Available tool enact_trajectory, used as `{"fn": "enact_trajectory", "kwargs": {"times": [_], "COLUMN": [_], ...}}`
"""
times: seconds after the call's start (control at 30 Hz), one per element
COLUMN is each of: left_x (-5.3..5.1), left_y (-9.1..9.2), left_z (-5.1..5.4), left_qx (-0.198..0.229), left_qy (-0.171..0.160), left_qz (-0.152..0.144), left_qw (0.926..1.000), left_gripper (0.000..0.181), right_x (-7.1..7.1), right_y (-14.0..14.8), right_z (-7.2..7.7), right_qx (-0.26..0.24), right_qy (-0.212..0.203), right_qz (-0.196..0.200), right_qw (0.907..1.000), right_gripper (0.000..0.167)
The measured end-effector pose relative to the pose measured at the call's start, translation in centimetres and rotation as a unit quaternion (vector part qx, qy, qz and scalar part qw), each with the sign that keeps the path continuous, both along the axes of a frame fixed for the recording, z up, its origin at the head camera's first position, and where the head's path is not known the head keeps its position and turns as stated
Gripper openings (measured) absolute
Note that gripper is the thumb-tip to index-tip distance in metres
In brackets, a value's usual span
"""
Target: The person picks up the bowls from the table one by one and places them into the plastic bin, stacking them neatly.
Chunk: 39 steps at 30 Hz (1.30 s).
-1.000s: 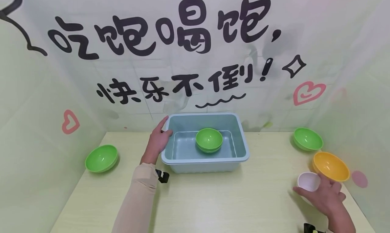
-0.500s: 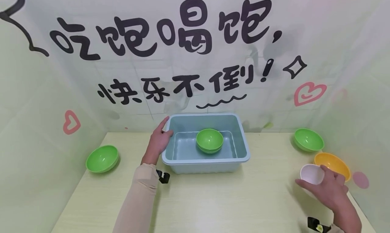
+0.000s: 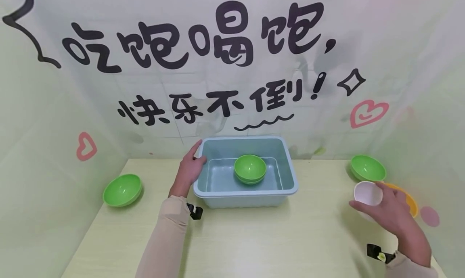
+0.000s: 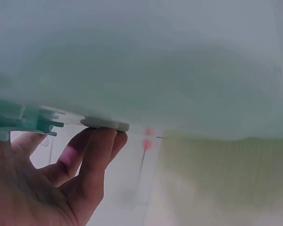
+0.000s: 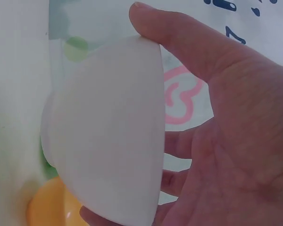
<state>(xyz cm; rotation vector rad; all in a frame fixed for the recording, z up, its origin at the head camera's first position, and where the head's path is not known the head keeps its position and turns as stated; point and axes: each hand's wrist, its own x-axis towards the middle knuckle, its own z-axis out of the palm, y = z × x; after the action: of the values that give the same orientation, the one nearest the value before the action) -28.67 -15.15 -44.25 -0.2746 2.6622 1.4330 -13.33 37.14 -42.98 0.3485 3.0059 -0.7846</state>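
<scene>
White bowl is in the right hand, over the right side of the table. Right grip pinches it: thumb at the near left of the rim, fingers round the opposite side. Bowl looks raised, with shadow on the tabletop to its lower left; opening visible from the head, outer wall and foot from the right wrist.

Left hand on the blue basin, left edge. Left grip pinches the rim there, thumb over the inside, index along the outside. Left wrist view: fingers bent, tips touching a greyish edge; exact part hard to tell, blurry.

Basin sits upright at the back of the table, roughly centred. Inside, stacked green bowls, looks like two, nested, opening up.

Orange bowl is on the right, partly behind the right hand in the head view. Right green bowl just beyond it, towards the back. Left green bowl on the far left of the table, well apart from the basin.

Beige sleeve on the left arm, black strap at that wrist. Back sheet: black lettering, pink heart to its right.
</scene>
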Motion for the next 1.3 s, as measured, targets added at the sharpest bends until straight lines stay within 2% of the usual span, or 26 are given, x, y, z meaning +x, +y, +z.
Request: {"fn": "enact_trajectory", "kwargs": {"times": [0.33,0.63,0.87,1.3], "left_x": [-0.2,-0.2,-0.2,-0.2], "left_y": [0.1,0.1,-0.1,-0.1], "left_z": [-0.1,-0.1,-0.2,-0.3], "left_qx": [0.001,0.001,-0.002,-0.001], "left_qy": [0.002,0.006,0.006,0.01], "left_qz": [0.002,0.002,0.001,0.002], "left_qw": [1.0,1.0,1.0,0.9999], "left_gripper": [0.069,0.069,0.069,0.069], "right_x": [-1.6,-3.3,-4.5,-7.2], "right_y": [-0.3,-2.0,-4.0,-7.9], "right_z": [1.8,4.0,5.1,6.1], "right_qx": [0.007,-0.01,-0.014,-0.021], "right_qy": [0.058,0.028,0.057,0.065], "right_qz": [0.044,0.061,0.073,0.081], "right_qw": [0.9973,0.9977,0.9957,0.9944], "right_gripper": [0.1,0.104,0.105,0.104]}}
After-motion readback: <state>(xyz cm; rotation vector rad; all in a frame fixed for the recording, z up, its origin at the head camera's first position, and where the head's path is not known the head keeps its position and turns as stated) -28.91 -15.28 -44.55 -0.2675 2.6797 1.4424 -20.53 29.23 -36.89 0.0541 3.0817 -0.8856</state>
